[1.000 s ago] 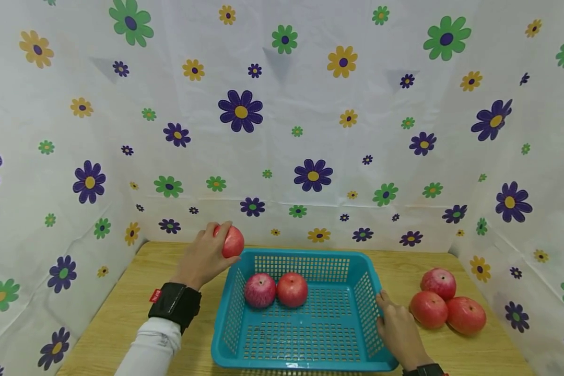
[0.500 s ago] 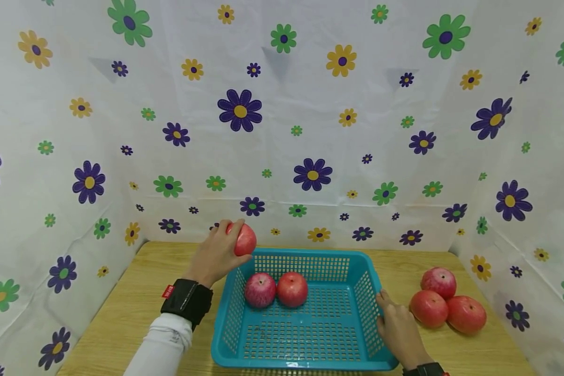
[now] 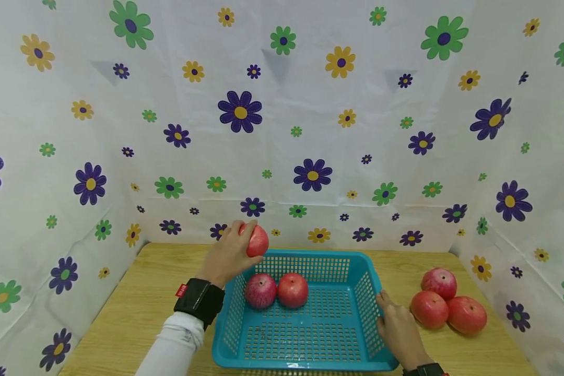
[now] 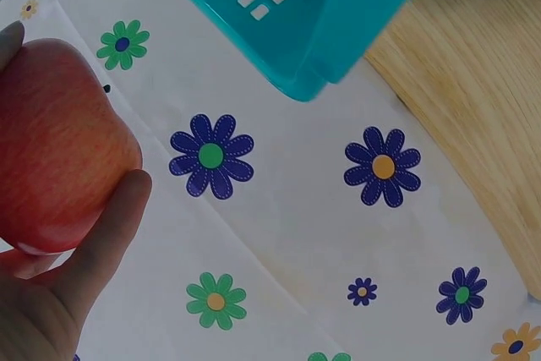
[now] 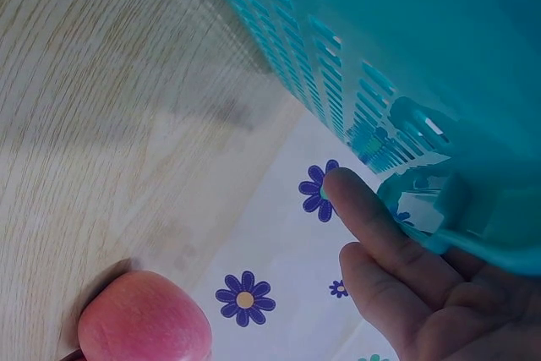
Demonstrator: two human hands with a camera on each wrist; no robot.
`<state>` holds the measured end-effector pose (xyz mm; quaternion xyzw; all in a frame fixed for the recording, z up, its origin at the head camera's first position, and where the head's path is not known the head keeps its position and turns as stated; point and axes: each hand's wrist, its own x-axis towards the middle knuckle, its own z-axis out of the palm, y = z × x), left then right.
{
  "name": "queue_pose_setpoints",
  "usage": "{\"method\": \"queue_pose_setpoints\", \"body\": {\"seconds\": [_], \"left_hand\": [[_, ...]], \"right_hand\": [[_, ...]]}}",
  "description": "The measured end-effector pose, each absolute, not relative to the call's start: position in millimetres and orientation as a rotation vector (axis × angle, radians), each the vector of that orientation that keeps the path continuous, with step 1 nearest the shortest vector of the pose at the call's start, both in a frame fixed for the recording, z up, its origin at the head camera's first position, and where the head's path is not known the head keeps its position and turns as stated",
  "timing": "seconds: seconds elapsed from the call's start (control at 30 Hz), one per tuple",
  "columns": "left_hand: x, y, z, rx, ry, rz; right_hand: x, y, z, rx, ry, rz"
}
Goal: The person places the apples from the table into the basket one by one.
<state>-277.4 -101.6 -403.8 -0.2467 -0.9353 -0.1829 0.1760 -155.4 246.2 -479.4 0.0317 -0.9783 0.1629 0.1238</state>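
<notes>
Head view, with the clock centred on the basket (image 3: 301, 360): the left hand (image 3: 227, 256) is at 11 o'clock, its grip closed around a red apple (image 3: 257, 242). That held apple appears at the basket's far corner (whether it is already inside the rim, I can't tell from this angle). Within the basket, a streaked apple (image 3: 260, 291) sits at 10 o'clock and a smoother apple (image 3: 292, 290) just beside it at 11. The right hand (image 3: 398, 331) is at 3 o'clock, its digits over the side rim. Further out at 3 o'clock, three apples are bunched on the table (image 3: 136, 297): the back apple (image 3: 439, 283) at the 12 of their group, the near-left apple (image 3: 429, 309) at its 8, the near-right apple (image 3: 467, 315) at its 4. A flowered cloth (image 3: 282, 146) hangs behind.

Left wrist view: the held apple is at 9 o'clock, cut by the edge of view, its stem (image 4: 106, 89) towards 2 o'clock. Fingertips (image 4: 135, 188) press it from above and below. The basket's corner is at 12 o'clock, apart from the apple, and bare table shows at 2.

Right wrist view: the right hand is at 5 o'clock, two fingers outside the basket wall, the grip narrow on the rim. One apple rests on the table at 7 o'clock, partly out of view.
</notes>
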Motion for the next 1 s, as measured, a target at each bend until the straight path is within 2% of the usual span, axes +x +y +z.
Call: {"method": "queue_pose_setpoints", "body": {"seconds": [1.0], "left_hand": [[-275.4,-60.7,-408.4,-0.809,-2.675,-0.466]], "right_hand": [[-154.8,246.2,-480.9,0.106,-2.830,0.482]]}}
